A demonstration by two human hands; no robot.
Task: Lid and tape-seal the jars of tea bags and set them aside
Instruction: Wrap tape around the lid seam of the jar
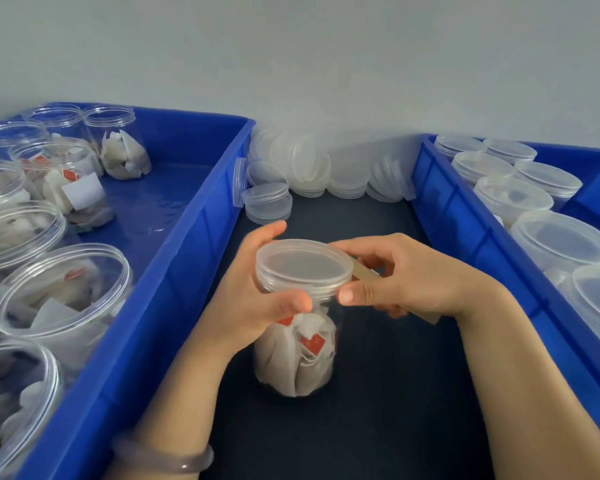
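Taping step. Lid (303,265) seated on jar (295,355); left hand (253,292) fingers (291,303) curled round jar just below lid; right hand (406,278) pinching tape (364,273) right of lid. Next, probably: pressing tape along lid seam.

Clear plastic jar of tea bags (295,355) centre on dark table mat (378,410), left blue plastic crate (174,258) and right blue plastic crate (465,230) flanking it.
Left one holds open clear jars (59,292), right one lidded clear jars (561,240); loose translucent round lids (312,168) heaped behind the jar (some lean on the left crate). Clear round lid (303,266) sits on the jar.
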